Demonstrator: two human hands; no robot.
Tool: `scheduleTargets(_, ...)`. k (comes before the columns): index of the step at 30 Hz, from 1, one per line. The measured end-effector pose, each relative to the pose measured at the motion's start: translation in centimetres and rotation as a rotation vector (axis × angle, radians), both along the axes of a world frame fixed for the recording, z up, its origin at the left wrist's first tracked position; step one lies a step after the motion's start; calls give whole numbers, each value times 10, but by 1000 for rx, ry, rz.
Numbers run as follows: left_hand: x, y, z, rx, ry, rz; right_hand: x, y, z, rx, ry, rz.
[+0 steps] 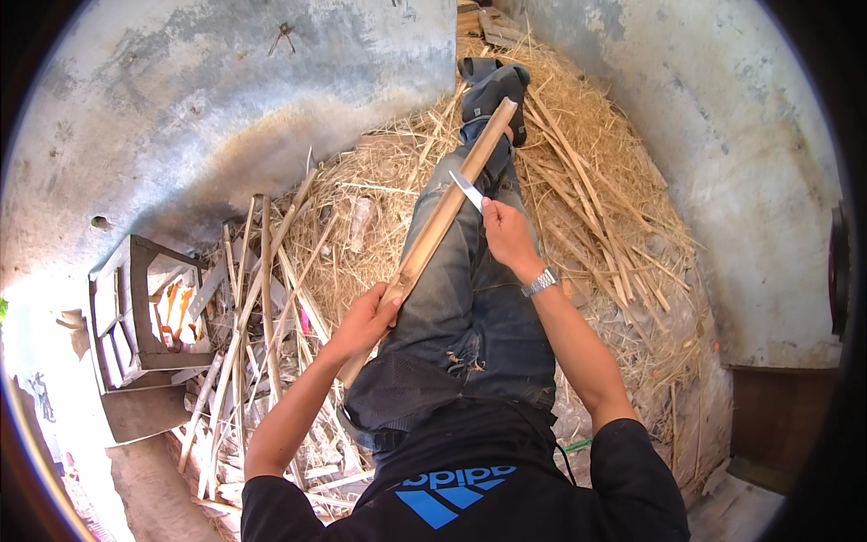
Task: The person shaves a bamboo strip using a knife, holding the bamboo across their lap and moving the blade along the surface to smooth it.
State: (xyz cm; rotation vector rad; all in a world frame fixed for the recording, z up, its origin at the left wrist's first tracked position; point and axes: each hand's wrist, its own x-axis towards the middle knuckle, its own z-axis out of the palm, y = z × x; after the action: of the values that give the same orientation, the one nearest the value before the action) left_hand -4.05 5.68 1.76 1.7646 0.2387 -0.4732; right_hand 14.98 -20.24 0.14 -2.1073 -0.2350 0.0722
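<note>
The split bamboo strip [442, 221] slants over my jeans [438, 316], its near end by my left hip and its far end at my dark shoe [492, 95]. My left grip [368, 316] is closed around the strip's lower part. My right grip [508, 235], just right of the strip, is closed on a knife [467, 191] whose handle it hides; the pale blade lies across the strip's upper half, and I cannot tell whether it bites in. A metal watch [540, 282] circles my wrist right of the strip. Loose straw [578, 117] spreads on both sides of the strip, with a bundle of thin sticks [266, 271] left of it and a dark frame [135, 316] farther left.
</note>
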Motion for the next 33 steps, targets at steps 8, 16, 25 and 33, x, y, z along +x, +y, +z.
scheduleTargets(8, 7, -6, -2, 62, -47, -40, -12, 24, -36, -13, -129, -15)
scheduleTargets(16, 23, -6, 7, -256, 159, 10, -55, 22, -28, -99, -196, 151)
scheduleTargets(25, 7, -9, 3, 31, -71, 37, -5, 7, 14, 288, 216, -23)
scheduleTargets(33, 14, -18, 15, 102, -146, 6, -46, 38, 16, 265, 349, 201)
